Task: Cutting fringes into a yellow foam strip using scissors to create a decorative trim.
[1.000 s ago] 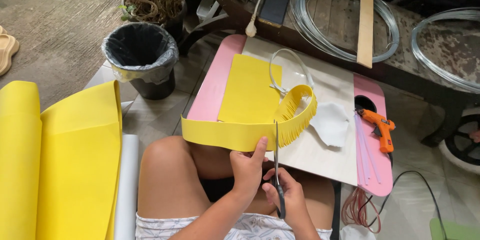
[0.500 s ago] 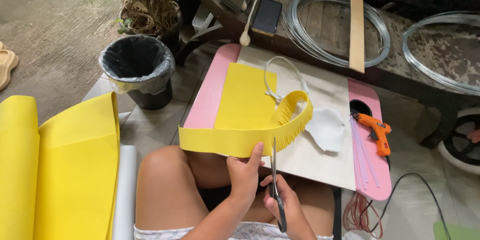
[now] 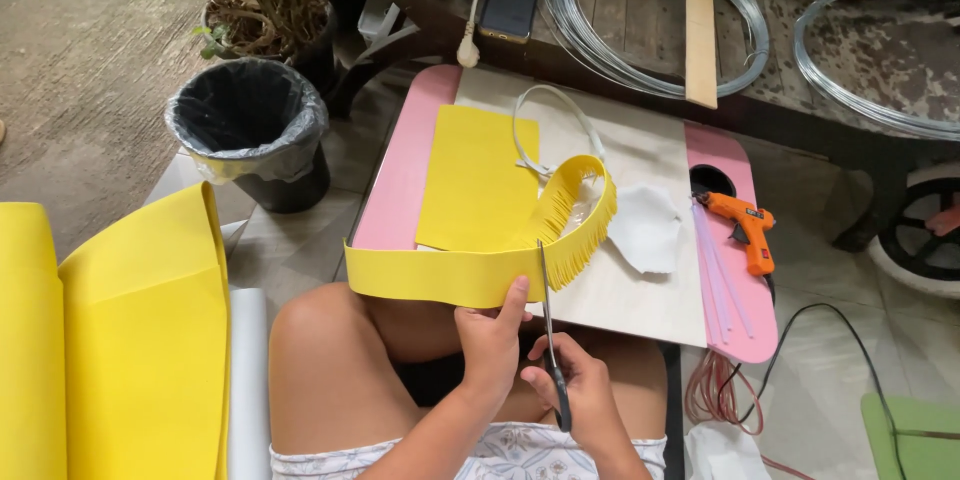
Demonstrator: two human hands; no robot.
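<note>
Nearest, the right hand (image 3: 580,395) is closed around the handles of the scissors (image 3: 550,340), blades pointing up into the lower edge of a yellow foam strip (image 3: 440,275). Just left, the left hand (image 3: 490,335) pinches that strip, thumb on its front. The strip curves away, its fringed end over the pink table (image 3: 405,180). Farther right lies an orange glue gun (image 3: 745,230).
</note>
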